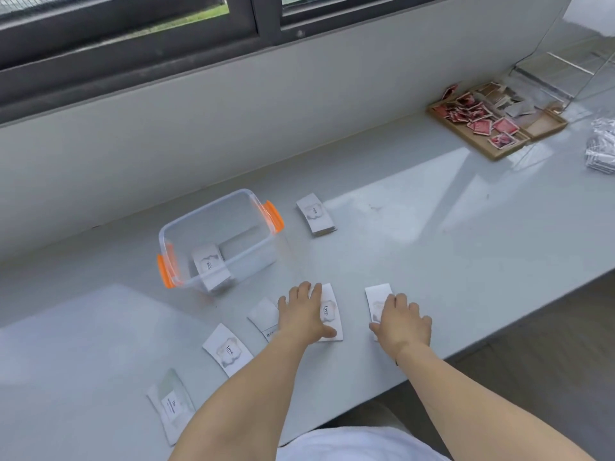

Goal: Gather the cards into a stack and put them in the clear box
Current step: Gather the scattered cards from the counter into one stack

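Both arms reach straight out over the grey table (432, 227), palms down. The left hand (304, 316) lies flat with fingers spread wide on a white "love" card (329, 311), and the right hand (402, 322) lies flat with fingers spread on another card (377, 299) just beside it. More cards lie near the left arm, one small stack (315, 213) sits behind, and the clear box (219, 241) with orange clips holds a few cards (210, 266).

One clear box (218, 239), seven white cards (314, 214), one wooden tray (492, 124), two hands (304, 314).
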### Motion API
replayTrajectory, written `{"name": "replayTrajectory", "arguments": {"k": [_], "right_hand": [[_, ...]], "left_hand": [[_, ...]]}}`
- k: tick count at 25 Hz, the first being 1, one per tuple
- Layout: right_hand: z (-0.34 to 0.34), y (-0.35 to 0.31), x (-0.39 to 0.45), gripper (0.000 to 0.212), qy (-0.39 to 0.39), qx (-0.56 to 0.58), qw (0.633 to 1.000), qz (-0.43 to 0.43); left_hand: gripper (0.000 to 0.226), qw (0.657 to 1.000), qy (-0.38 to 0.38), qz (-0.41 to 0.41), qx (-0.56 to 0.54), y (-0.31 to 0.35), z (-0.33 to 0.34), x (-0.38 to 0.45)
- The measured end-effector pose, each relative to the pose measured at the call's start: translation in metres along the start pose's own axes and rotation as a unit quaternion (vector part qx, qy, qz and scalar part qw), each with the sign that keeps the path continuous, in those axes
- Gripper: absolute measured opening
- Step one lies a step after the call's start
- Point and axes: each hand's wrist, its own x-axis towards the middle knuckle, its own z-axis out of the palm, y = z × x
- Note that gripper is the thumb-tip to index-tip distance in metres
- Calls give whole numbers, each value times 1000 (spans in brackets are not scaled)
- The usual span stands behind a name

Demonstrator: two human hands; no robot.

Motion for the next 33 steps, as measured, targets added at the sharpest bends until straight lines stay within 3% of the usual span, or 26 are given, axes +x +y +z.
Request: {"name": "replayTrajectory", "arguments": {"k": [4, 8, 12, 16, 21, 25, 28, 33], "right_hand": [[4, -3, 5, 54, -22, 49, 998, 36], [0, -5, 10, 78, -37, 84, 994, 54], [-8, -7, 17, 60, -39, 65, 997, 31], [-15, -11, 31, 38, -63, 118, 991, -15], [-38, -30, 43, 29, -95, 206, 966, -127], [-49, -56, 41, 33, -143, 232, 939, -210], [-53, -70, 38, 33, -153, 252, 922, -251], [-51, -86, 37, 32, -92, 160, 925, -331]], "left_hand": [[101, 1000, 8, 7, 15, 3, 5, 6], [106, 1000, 3, -3, 17, 4, 3, 8], [95, 1000, 29, -3, -5, 3, -1, 7], [64, 996, 49, -19, -69, -5, -9, 6], [31, 981, 59, -49, -178, -31, -21, 2], [21, 951, 93, -85, -284, -43, -25, -4], [22, 944, 111, -98, -294, -46, -23, -6], [22, 946, 98, -101, -293, -38, -13, -7]]}}
